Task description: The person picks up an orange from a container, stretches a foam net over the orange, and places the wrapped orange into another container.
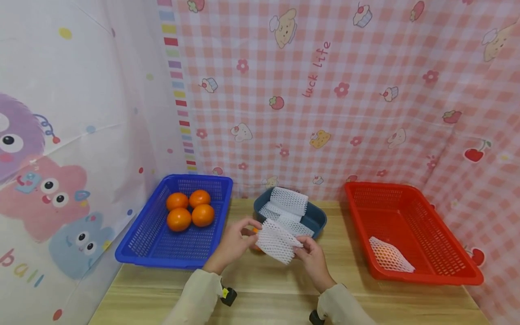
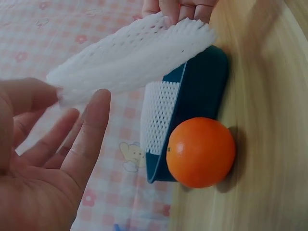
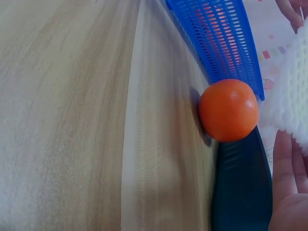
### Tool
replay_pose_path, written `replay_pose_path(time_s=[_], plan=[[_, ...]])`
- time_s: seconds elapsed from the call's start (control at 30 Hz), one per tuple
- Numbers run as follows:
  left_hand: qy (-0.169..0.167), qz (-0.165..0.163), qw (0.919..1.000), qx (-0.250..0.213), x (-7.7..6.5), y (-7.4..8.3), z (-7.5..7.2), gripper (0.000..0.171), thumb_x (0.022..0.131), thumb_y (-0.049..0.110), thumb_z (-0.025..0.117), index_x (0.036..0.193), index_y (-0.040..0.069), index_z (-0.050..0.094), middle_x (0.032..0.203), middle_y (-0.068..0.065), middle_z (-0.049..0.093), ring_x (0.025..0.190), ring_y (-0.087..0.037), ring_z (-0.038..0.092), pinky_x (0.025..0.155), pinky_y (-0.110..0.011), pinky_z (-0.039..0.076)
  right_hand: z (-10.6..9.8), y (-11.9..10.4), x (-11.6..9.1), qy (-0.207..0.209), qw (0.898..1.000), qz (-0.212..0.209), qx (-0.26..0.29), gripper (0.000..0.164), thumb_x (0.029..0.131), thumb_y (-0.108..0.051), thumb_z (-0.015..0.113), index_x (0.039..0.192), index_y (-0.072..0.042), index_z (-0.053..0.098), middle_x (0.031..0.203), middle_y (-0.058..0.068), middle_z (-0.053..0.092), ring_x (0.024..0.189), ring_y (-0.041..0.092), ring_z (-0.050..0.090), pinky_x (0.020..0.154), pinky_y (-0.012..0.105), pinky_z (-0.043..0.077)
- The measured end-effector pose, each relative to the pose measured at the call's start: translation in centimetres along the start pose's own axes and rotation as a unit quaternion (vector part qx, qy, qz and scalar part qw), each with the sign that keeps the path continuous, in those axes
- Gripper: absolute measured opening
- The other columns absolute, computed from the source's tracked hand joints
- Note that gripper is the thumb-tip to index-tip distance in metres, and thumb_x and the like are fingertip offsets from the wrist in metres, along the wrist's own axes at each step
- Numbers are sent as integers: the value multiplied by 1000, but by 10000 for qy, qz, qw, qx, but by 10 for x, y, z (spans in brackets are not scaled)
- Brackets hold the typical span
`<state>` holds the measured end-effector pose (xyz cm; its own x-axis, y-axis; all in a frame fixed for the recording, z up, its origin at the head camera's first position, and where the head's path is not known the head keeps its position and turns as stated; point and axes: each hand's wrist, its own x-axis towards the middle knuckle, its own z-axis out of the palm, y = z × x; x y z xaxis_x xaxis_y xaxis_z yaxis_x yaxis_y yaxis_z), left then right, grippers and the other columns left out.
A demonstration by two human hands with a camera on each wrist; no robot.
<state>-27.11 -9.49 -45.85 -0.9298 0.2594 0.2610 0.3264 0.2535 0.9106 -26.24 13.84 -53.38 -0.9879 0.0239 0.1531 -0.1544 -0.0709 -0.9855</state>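
Between both hands is a white foam net sleeve (image 1: 278, 241), raised above the table in front of a dark teal basket (image 1: 318, 216). My left hand (image 1: 234, 241) pinches the sleeve's left end. At the opposite end, the fingers of my right hand (image 1: 312, 259) grip its edge. A single orange (image 2: 201, 152) sits on the table right beside the teal basket; in the head view the left fingers and the sleeve mostly hide it. More white foam net sleeves (image 1: 289, 201) lie in the teal basket.
To the left stands a blue basket (image 1: 150, 246) holding several oranges (image 1: 178, 220). A red basket (image 1: 422, 225) on the right contains an orange wrapped in a foam net (image 1: 390, 255). Patterned cloth (image 1: 300, 113) hangs behind the wooden table (image 1: 268, 298).
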Motion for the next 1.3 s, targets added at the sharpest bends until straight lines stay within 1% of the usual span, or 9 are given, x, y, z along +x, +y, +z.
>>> replay_pose_path(time_s=[0.17,0.27,0.37,0.47,0.53,0.73,0.9,1.07,1.3], plan=[[-138,-273,9995,-82,2,-5,7,37,81,-13,61,114,3,59,120,-21,55,71,-22,61,59,-35,56,3,-1,3,-222,9994,-137,-217,21,87,18,55,108,18,55,99,22,63,80,15,64,70,28,56],[91,-236,9997,-56,3,-5,16,36,79,-14,62,108,1,50,111,-23,55,66,-19,60,59,-40,57,7,-3,5,-189,9934,-607,-954,28,87,15,58,115,13,57,108,22,62,89,19,63,75,31,54],[706,292,9931,893,4,-7,24,31,74,-13,65,90,5,45,91,-12,55,67,-15,54,59,-30,52,11,-8,7,357,9702,-1529,-1847,41,86,12,62,125,4,56,124,18,58,107,26,57,89,36,48],[1272,911,9693,1897,6,-7,30,35,69,-11,70,77,10,43,76,0,46,67,-14,46,58,-26,40,19,-17,8,880,9336,-2557,-2351,48,85,5,67,130,-1,54,135,16,50,123,31,46,101,38,37],[1357,1217,9600,2126,6,-6,33,37,66,-11,72,73,11,43,75,2,43,67,-15,46,59,-26,40,28,-25,7,926,9204,-2927,-2421,48,84,-2,71,129,-2,54,136,14,49,126,30,43,103,40,35],[1074,1624,9568,2159,7,2,45,40,68,-11,74,72,13,43,82,2,48,70,-12,50,59,-23,45,44,-35,6,632,9237,-2878,-2450,51,83,-6,74,128,-4,51,140,12,44,126,25,43,94,46,43],[759,1908,9514,2297,4,5,48,38,69,-15,72,70,15,48,93,0,55,74,-12,53,60,-23,45,37,-30,8,952,9075,-3212,-2534,34,79,10,61,109,-7,60,139,15,47,128,32,41,97,53,37],[676,2118,9395,2605,3,4,51,34,71,-13,72,70,15,53,94,0,59,76,-12,56,64,-25,46,36,-36,13,818,8826,-3788,-2660,13,82,1,69,87,-10,64,125,15,57,117,34,48,91,53,39],[723,1903,9427,2642,2,5,52,22,77,-8,68,74,14,66,98,-4,65,87,-18,63,73,-32,53,24,-36,16,422,8707,-3907,-2956,24,76,12,61,76,-11,65,115,10,63,109,31,52,88,46,43]])
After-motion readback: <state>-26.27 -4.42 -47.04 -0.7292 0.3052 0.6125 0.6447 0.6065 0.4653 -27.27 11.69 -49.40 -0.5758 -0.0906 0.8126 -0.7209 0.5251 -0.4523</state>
